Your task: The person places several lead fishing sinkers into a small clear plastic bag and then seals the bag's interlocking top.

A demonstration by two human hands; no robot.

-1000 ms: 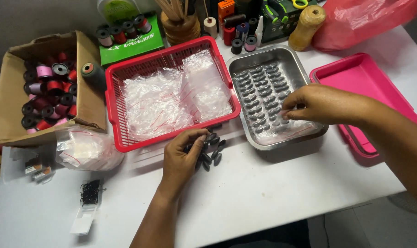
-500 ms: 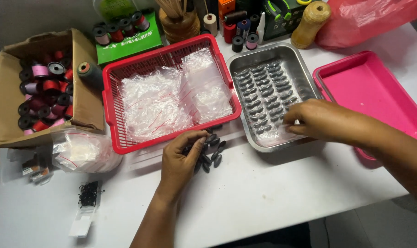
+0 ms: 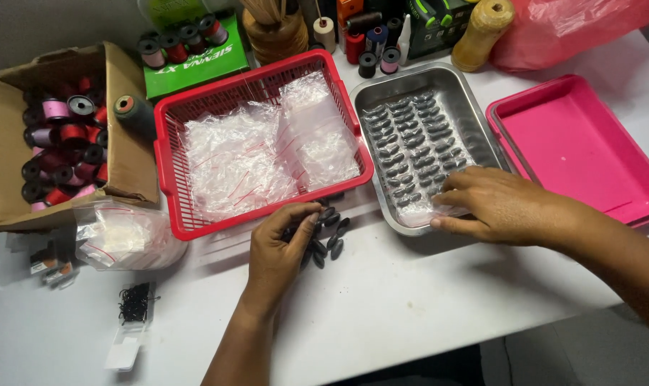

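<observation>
My left hand (image 3: 278, 246) sits at centre frame, fingers curled onto a small pile of dark oval sinkers (image 3: 330, 230) on the white worktop (image 3: 410, 300). My right hand (image 3: 492, 204), right of it, pinches a clear plastic bag (image 3: 424, 211) at the lower rim of the steel tray (image 3: 474, 107).

— Where does the view sit?
— One head camera, looking steeply down from the near edge of the white table (image 3: 410, 300).
— How near?
— Close: the shiny steel tray (image 3: 474, 121) sits mid-frame.
</observation>
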